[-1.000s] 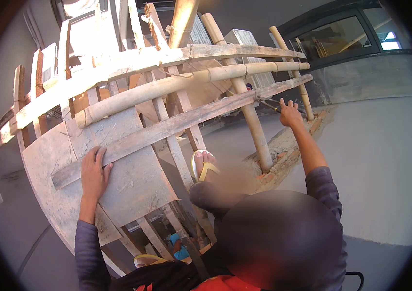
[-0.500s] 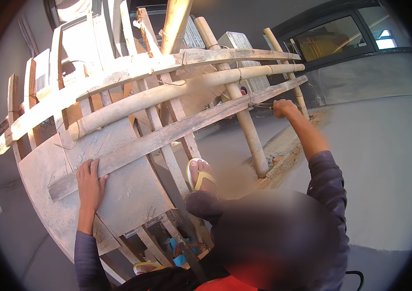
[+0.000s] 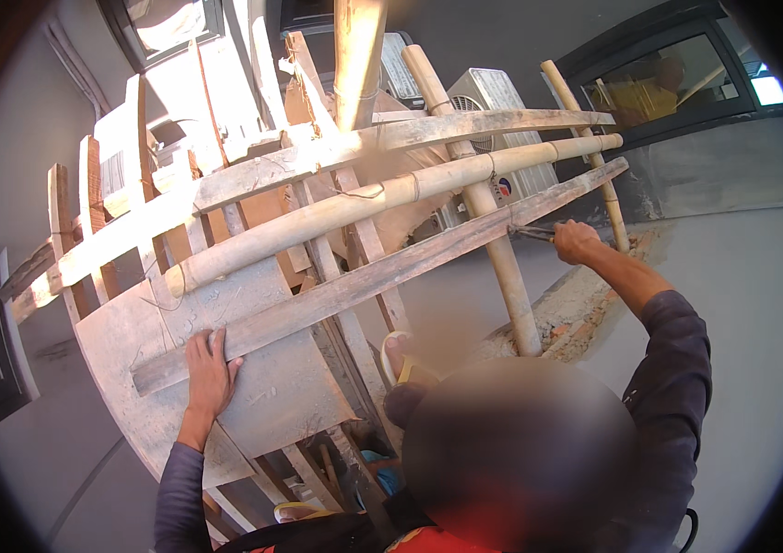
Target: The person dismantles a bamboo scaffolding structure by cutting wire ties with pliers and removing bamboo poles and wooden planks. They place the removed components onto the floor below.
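My left hand (image 3: 211, 376) lies across the lower left end of a long grey wooden board (image 3: 355, 286), fingers laid over its face and thumb apart. Closed round the handles of a pair of metal pliers (image 3: 531, 232), my right hand (image 3: 578, 242) is off to the right. The jaws reach a wire tie where the board crosses an upright bamboo pole (image 3: 495, 249); how they grip the wire is too small to make out. Above the board runs a thicker bamboo pole (image 3: 391, 194), with another plank (image 3: 253, 184) beyond it.
A dusty panel (image 3: 272, 396) lies on the slats under my left hand. My sandalled foot (image 3: 396, 355) stands on the framework. Outdoor air-conditioner units (image 3: 502, 92) sit behind the poles. Broken brick rubble (image 3: 585, 323) lines a ledge at right, near a dark-framed window (image 3: 668, 78).
The view has shifted, so the whole framework appears farther right and lower. Both hands keep their places on the board and pliers; the pliers show more clearly now.
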Demonstrator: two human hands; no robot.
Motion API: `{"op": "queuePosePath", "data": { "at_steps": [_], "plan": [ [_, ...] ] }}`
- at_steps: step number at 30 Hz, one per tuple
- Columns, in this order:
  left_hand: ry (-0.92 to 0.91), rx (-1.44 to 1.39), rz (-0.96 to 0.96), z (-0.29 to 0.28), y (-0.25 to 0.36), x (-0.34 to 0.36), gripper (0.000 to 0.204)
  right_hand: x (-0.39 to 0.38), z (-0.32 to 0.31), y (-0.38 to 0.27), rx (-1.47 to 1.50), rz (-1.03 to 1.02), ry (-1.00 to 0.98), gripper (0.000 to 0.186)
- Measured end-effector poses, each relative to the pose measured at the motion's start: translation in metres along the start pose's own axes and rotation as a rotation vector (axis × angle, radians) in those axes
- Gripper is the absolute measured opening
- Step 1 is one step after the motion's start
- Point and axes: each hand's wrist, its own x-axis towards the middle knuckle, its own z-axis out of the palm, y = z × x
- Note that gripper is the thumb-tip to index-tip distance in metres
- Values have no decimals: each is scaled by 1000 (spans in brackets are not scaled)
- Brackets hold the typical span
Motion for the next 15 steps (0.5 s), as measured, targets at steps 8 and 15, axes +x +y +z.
{"op": "queuePosePath", "data": {
  "at_steps": [8,15],
  "plan": [
    [-79,77,-18,7,1,3,66,18,99,33,319,-42,240,32],
    [-96,134,-3,8,5,6,67,57,116,57,245,-144,298,41]
  ]
}}
